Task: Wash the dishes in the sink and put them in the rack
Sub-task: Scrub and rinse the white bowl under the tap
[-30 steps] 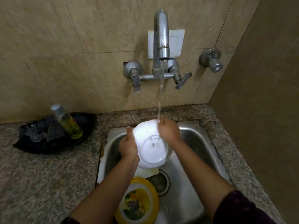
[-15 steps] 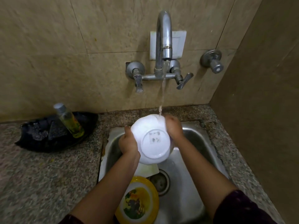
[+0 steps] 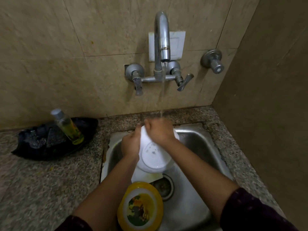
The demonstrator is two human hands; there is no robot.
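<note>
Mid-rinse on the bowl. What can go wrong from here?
1. The wet bowl, held by left hand and right hand above the sink, may slip and hit the yellow plate below.
2. The stream strikes the right hand near the sink's back rim; water may splash onto the counter.

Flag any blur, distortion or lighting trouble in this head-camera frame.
Head view: motion blur smears the right hand under the running water, so its grip is unreadable; the left hand and white bowl are sharper. Head view: the wide-angle lens bows the wall tile lines. Head view: dim warm light, with mild glare on the faucet.
</note>
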